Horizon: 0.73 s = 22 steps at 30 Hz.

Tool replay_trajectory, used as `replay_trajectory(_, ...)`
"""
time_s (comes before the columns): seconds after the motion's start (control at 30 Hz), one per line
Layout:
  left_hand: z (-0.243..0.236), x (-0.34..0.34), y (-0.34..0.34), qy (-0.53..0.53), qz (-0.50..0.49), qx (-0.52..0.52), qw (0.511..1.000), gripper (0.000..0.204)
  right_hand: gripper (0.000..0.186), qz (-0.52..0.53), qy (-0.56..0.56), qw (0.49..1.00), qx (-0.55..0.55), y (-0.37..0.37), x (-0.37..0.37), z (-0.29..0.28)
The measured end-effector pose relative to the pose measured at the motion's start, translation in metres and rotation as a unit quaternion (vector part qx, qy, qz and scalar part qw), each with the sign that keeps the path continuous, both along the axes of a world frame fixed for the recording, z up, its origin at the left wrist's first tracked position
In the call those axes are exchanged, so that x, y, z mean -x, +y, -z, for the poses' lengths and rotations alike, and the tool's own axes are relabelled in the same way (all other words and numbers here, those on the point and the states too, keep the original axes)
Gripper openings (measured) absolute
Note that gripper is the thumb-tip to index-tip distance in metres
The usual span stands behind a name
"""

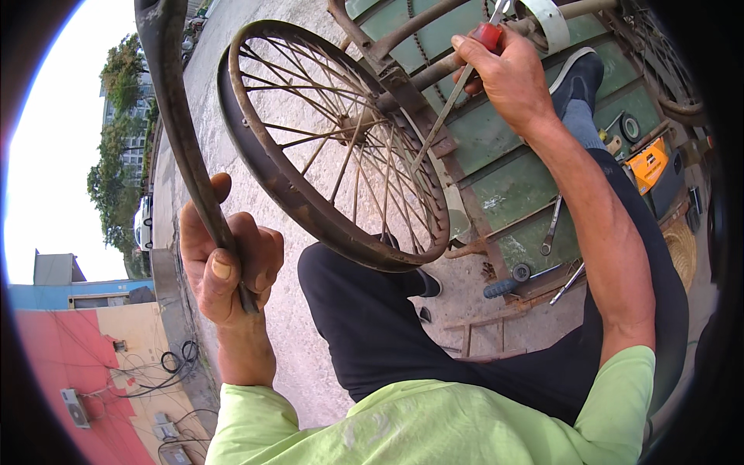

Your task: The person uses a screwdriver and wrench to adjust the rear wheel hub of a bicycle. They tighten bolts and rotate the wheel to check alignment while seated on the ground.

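My left hand (232,260) is closed around a long, dark, worn rubber tire (182,116), which rises past the top edge of the view. In my right hand (508,77) is a screwdriver (488,35) with a red handle. Its long metal shaft slants down toward the right side of a spoked wheel (267,167). The wheel has a rusty rim and stands tilted between my two hands, its hub (356,128) joined to a rusty metal frame (434,74). Whether the shaft's tip touches the rim I cannot tell.
Green slatted boards (496,132) lie under the frame on the right. On them rest a wrench (551,225) and a small wheeled part (508,280). An orange-and-black box (649,167) sits farther right. My bent knee (333,271) is just below the wheel.
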State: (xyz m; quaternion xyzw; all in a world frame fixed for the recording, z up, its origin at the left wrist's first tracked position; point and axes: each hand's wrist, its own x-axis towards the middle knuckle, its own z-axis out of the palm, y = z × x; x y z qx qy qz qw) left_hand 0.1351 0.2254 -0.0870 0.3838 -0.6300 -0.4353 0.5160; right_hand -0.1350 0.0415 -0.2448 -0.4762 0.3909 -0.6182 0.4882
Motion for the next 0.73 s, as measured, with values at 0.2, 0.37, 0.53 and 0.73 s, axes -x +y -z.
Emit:
replay_trajectory(0.2, 0.002, -0.03, 0.026, 0.079, 0.032, 0.049, 0.995, 0.071, 0.034, -0.03, 0.023, 0.999, -0.025, 0.004, -0.003, 0.003)
replay_trajectory(0.37, 0.026, -0.054, 0.055, 0.03, -0.135, -0.15, 0.979, 0.045, 0.03, -0.075, 0.036, 0.996, -0.043, 0.027, -0.014, -0.009)
replay_trajectory(0.53, 0.093, -0.073, 0.056, 0.178, -0.228, -0.229, 0.929, 0.029, 0.024, -0.154, 0.03, 0.984, -0.09, 0.052, -0.04, -0.027)
replay_trajectory(0.73, 0.187, -0.103, 0.055, 0.341, -0.284, -0.283, 0.85, 0.032, 0.023, -0.148, 0.149, 0.971, -0.114, 0.085, -0.074, -0.067)
